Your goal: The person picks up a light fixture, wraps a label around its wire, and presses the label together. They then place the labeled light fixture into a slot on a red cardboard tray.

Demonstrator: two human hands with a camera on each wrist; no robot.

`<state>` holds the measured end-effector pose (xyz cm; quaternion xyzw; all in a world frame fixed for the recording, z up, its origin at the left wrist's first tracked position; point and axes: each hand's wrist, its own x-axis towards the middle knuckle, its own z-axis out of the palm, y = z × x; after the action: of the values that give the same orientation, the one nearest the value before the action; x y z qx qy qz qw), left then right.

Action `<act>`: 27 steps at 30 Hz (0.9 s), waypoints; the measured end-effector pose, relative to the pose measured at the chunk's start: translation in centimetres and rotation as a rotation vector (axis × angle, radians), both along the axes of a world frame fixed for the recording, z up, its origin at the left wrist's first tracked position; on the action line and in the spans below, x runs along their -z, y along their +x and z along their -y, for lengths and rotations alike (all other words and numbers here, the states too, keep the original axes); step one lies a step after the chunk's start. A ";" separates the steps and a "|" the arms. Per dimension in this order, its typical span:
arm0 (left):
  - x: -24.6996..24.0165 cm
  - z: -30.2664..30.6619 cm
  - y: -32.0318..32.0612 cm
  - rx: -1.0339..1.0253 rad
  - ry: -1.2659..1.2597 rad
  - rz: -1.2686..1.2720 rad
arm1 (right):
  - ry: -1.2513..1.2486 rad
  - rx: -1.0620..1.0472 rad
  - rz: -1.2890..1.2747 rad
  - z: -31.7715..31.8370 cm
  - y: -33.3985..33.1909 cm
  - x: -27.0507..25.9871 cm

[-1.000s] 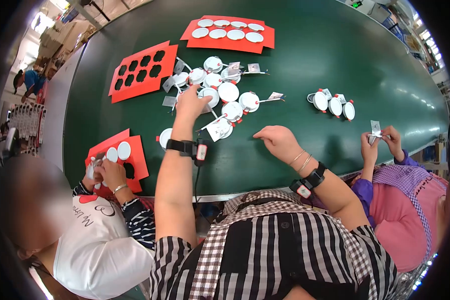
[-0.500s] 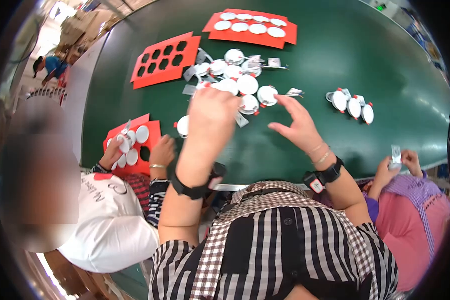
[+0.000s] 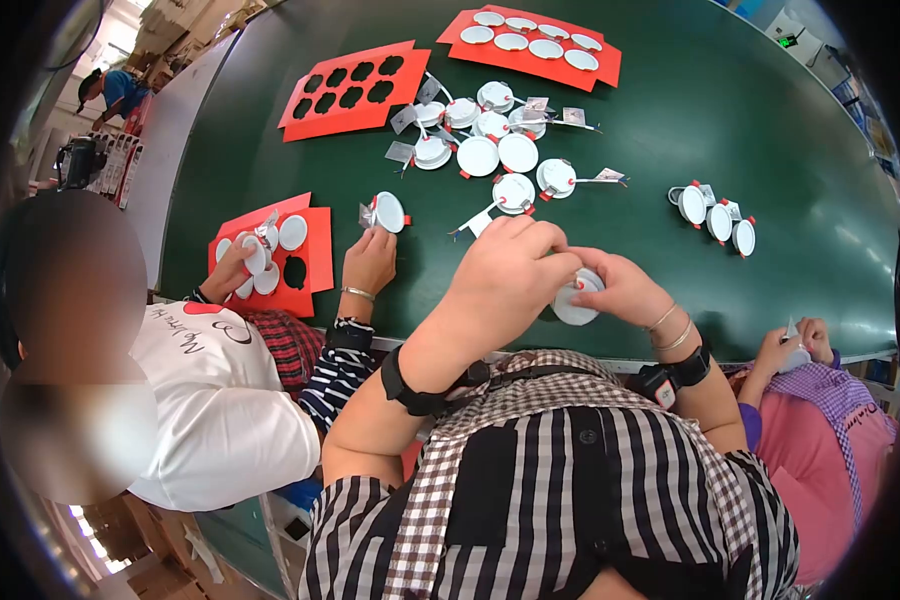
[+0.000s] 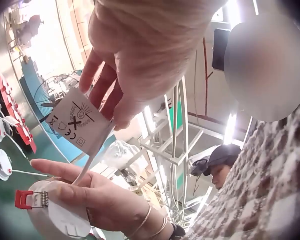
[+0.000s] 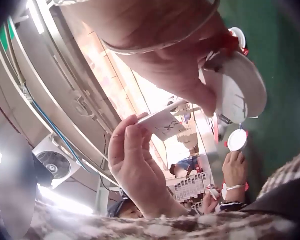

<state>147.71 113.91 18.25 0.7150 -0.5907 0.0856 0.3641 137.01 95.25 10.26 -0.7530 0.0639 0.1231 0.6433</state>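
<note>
In my right hand (image 3: 625, 290) I grip a round white downlight (image 4: 57, 212) with a red-tipped spring clip (image 4: 25, 199) at its edge. The thumb lies across the back of the lamp, by the base of its white cable (image 4: 86, 170). My left hand (image 3: 510, 275) is close beside it and pinches the cable near its far end, where a white printed tag (image 4: 76, 121) hangs. In the right wrist view, that tag sticks out from between the left thumb and fingers. Both hands are over the table's near edge.
Downlights with tags lie in a loose cluster (image 3: 518, 153) mid-table. Behind are a red holder with holes (image 3: 355, 118) and one filled with lamps (image 3: 610, 72). Three lamps (image 3: 719, 222) lie to the right. Other people's hands work at left (image 3: 370, 262) and right (image 3: 775, 350).
My left hand has come from the cluster toward my body with a downlight. The right hand has closed round the lamp. At left, the neighbour's hand has reached out to a single lamp.
</note>
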 end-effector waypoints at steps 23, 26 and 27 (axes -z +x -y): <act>3.8 -2.0 1.9 -0.167 0.125 -0.956 | 0.506 0.047 -0.002 -1.4 -1.5 -2.2; 3.9 -2.0 1.9 -0.124 0.120 -1.051 | 0.514 0.082 0.023 -1.4 -1.7 -2.5; 3.6 -1.9 1.7 -0.119 0.124 -1.034 | 0.514 0.082 0.022 -1.5 -1.7 -2.5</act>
<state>149.46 115.79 14.61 0.7164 -0.2960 -0.2933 0.5596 135.29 96.70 12.74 -0.5630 0.0538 0.1008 0.8185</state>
